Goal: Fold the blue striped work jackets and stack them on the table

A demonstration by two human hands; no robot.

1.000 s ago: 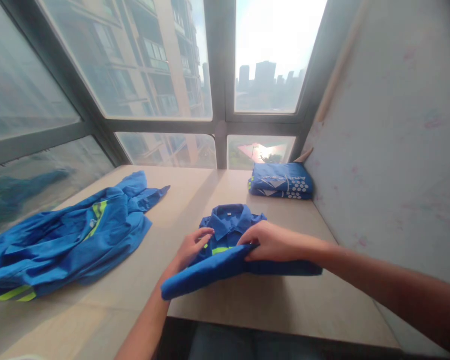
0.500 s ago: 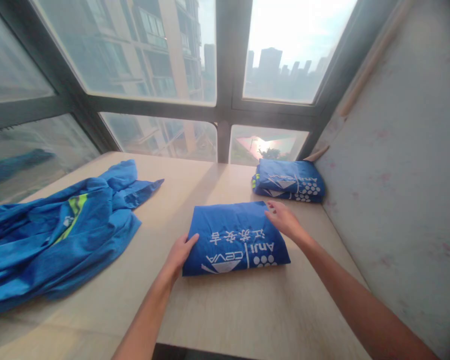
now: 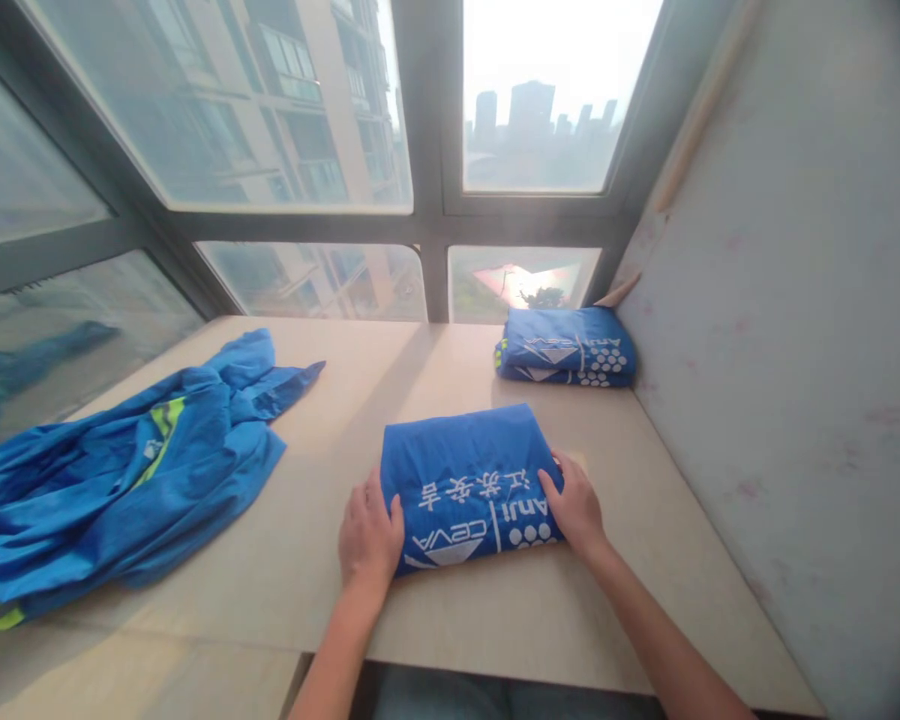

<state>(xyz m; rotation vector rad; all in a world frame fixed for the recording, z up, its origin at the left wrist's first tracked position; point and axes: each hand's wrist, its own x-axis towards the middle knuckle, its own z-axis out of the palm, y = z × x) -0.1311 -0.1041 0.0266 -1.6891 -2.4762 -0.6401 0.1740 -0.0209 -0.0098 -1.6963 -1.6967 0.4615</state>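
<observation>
A folded blue garment with white lettering and a logo lies on the wooden tabletop, between both hands. My left hand grips its left edge, thumb on top and fingers along the side. Round its right edge is my right hand, the thumb on the cloth near the lettering and the other fingers partly hidden behind. Beyond it, by the wall, sits a stack of folded blue garments with the same logo. An unfolded blue garment with yellow-green stripes lies crumpled at the left.
Windows with grey frames rise behind the tabletop's far edge. A pale wall bounds the right side. The tabletop's near edge and part of the person's legs show at the bottom.
My right hand has moved down from the garment's upper right corner to its right edge and closed on it. My left hand has wrapped further round the left edge. The camera view has shifted slightly.
</observation>
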